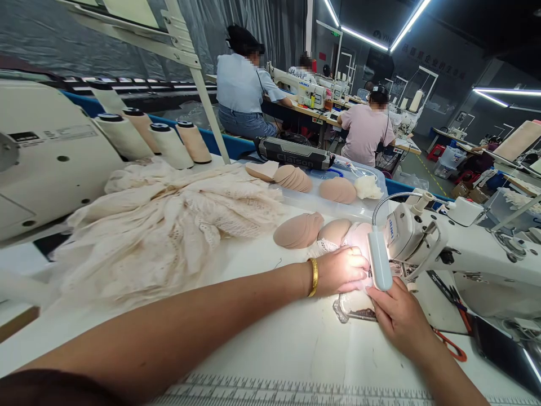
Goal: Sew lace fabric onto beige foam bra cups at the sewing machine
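Note:
Under the head of a white sewing machine (422, 231), a pale pink fabric piece (359, 234) with white lace (325, 246) lies in bright light. My left hand (344, 269), with a gold bangle at its wrist, has its fingers bent and pressed together on this piece. My right hand (399, 313) pinches its near edge beside the needle area. A small lamp (379, 259) on a bendy neck hides the needle and some fingertips. Just beyond my left hand are a stack of beige oval pads (298, 230) and another beige pad (335, 231).
Cream lace fabric (177, 220) is heaped on the left, near thread cones (171, 145). A clear plastic tray (291, 197) bears more pads at the back. Orange-handled scissors (452, 345) and a dark phone (502, 352) lie at right. A ruler (270, 389) runs along the front.

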Tool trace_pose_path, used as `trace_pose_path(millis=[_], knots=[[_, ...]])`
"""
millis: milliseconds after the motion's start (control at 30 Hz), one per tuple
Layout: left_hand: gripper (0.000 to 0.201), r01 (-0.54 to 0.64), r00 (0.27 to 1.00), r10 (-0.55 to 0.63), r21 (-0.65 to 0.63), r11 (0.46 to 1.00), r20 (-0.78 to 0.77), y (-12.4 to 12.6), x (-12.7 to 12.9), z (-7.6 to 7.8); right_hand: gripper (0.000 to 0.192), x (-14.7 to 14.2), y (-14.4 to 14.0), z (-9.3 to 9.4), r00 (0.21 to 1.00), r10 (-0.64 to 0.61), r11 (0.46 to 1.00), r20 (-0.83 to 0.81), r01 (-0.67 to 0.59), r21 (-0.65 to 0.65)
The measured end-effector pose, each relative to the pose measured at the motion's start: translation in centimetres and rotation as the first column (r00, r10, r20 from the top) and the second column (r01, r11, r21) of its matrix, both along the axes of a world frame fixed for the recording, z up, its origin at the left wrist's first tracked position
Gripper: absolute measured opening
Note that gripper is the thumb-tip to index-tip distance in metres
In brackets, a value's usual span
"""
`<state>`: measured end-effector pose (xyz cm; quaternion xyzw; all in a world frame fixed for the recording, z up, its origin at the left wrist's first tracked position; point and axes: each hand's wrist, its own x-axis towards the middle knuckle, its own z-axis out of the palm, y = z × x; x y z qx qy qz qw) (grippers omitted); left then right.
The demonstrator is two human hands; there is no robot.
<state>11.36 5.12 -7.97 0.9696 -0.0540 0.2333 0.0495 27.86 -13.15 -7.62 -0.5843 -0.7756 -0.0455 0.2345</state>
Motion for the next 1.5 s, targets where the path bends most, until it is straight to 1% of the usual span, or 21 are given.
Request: trace_pose_path(millis=[100,233,467,667,833,900,967,1000,1033,1067,1100,1167,1200,1233,1267,1300,1333,1367,1433,1467,1500], knots=[[0.01,0.048,0.999,-0.047,0.051,0.998,-0.007,0.0,-0.2,-0.1,0.033,-0.1,-0.1,0.1,1.0,-0.008,1.0,-0.003,0.008,-0.013],[0.004,0.05,0.999,-0.051,0.044,0.998,0.011,0.0,-0.2,-0.4,0.034,-0.2,-0.1,0.3,1.0,0.0,1.0,-0.009,0.0,-0.017],[0.015,0.075,0.997,-0.075,0.029,0.997,0.006,0.3,-0.1,-0.5,0.033,-0.3,0.0,0.3,1.0,-0.002,1.0,-0.011,0.002,-0.021],[0.013,-0.039,0.998,0.042,0.049,0.998,-0.045,0.4,-0.2,0.3,0.033,-0.2,0.3,-0.2,1.0,-0.028,0.999,0.001,0.028,0.015],[0.014,-0.113,0.992,0.116,0.076,0.991,-0.038,0.0,-0.2,0.7,0.031,0.2,0.4,-0.6,1.0,-0.027,0.999,-0.011,0.027,0.035],[0.009,-0.123,0.99,0.129,0.092,0.988,-0.053,-0.1,-0.2,0.7,0.027,0.3,0.3,-0.6,0.999,-0.013,0.998,-0.046,0.015,0.054],[0.017,-0.118,0.989,0.126,0.112,0.987,-0.074,-0.4,-0.5,0.8,0.023,0.1,0.1,-0.4,0.991,-0.027,0.998,-0.13,0.035,0.056],[0.023,-0.112,0.99,0.122,0.115,0.987,-0.078,-0.7,-0.9,0.9,0.021,-0.1,0.0,-0.3,0.977,-0.051,0.998,-0.205,0.056,0.022],[0.027,-0.101,0.992,0.108,0.103,0.99,-0.068,-1.2,-1.5,1.0,0.019,-0.5,-0.1,-0.1,0.947,-0.083,0.996,-0.309,0.074,-0.04],[0.029,-0.079,0.996,0.082,0.075,0.994,-0.043,-1.8,-2.2,1.2,0.019,-1.1,-0.1,0.0,0.892,-0.122,0.989,-0.435,0.074,-0.126],[0.03,-0.046,0.999,0.046,0.033,0.998,-0.006,-2.4,-3.1,1.3,0.021,-1.7,-0.2,0.2,0.807,-0.166,0.975,-0.567,0.048,-0.217],[0.034,0.024,0.996,-0.019,-0.059,0.998,0.091,-3.7,-5.2,1.6,0.035,-3.2,-0.3,0.6,0.571,-0.248,0.94,-0.782,-0.054,-0.338],[0.037,0.04,0.992,-0.028,-0.091,0.995,0.123,-4.2,-6.4,1.7,0.043,-4.0,-0.3,0.7,0.452,-0.275,0.93,-0.849,-0.098,-0.354],[0.039,0.022,0.992,-0.008,-0.109,0.994,0.126,-4.5,-7.7,1.7,0.05,-4.8,-0.3,0.9,0.345,-0.289,0.93,-0.893,-0.121,-0.348],[0.041,-0.036,0.993,0.049,-0.117,0.993,0.11,-4.7,-9.0,1.8,0.056,-5.5,-0.4,1.0,0.254,-0.293,0.934,-0.922,-0.13,-0.332],[0.041,-0.131,0.986,0.142,-0.119,0.984,0.086,-4.8,-10.3,1.8,0.059,-6.2,-0.5,1.1,0.174,-0.289,0.942,-0.941,-0.125,-0.312],[0.039,-0.246,0.965,0.255,-0.123,0.961,0.062,-4.9,-11.7,1.9,0.059,-6.8,-0.6,1.2,0.104,-0.279,0.951,-0.955,-0.108,-0.29],[0.036,-0.363,0.927,0.373,-0.139,0.921,0.051,-5.2,-13.0,2.0,0.059,-7.4,-0.8,1.4,0.042,-0.268,0.959,-0.962,-0.082,-0.271],[0.033,-0.53,0.823,0.563,-0.255,0.809,0.077,-6.5,-15.3,2.3,0.057,-8.7,-1.0,1.6,-0.044,-0.246,0.969,-0.968,-0.018,-0.245],[0.035,-0.542,0.791,0.606,-0.365,0.758,0.085,-7.7,-16.1,2.4,0.057,-9.4,-1.1,1.7,-0.063,-0.236,0.971,-0.97,0.008,-0.237],[0.034,-0.503,0.775,0.626,-0.515,0.694,0.085,-9.1,-16.5,2.5,0.056,-10.1,-1.3,1.8,-0.071,-0.226,0.973,-0.972,0.032,-0.228]])
